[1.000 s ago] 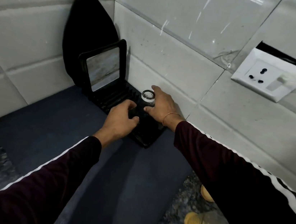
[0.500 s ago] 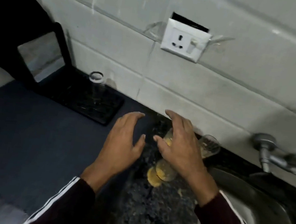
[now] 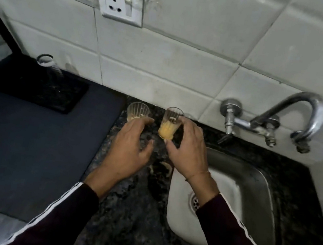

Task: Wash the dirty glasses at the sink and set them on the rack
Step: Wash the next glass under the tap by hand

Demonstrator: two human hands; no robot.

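Note:
My right hand [image 3: 187, 152] grips a ribbed dirty glass [image 3: 169, 123] with yellow residue in its bottom, lifted and tilted above the dark stone counter [image 3: 134, 211]. My left hand [image 3: 130, 149] hovers open beside it, fingertips close to a second dirty glass [image 3: 138, 111] that stands by the wall. A clean glass [image 3: 48, 66] sits upside down on the black rack [image 3: 37, 89] at the left. The steel sink [image 3: 245, 195] lies to the right, under the tap [image 3: 292, 117].
A dark blue mat [image 3: 18, 155] covers the counter at the left, under the rack. A white wall socket [image 3: 120, 4] sits above. Yellow smears [image 3: 163, 167] mark the counter between my hands. White tiles back the counter.
My view swung right from the rack to the sink. Both hands left the rack, where the clean glass stays. My right hand closed on a dirty glass and lifted it.

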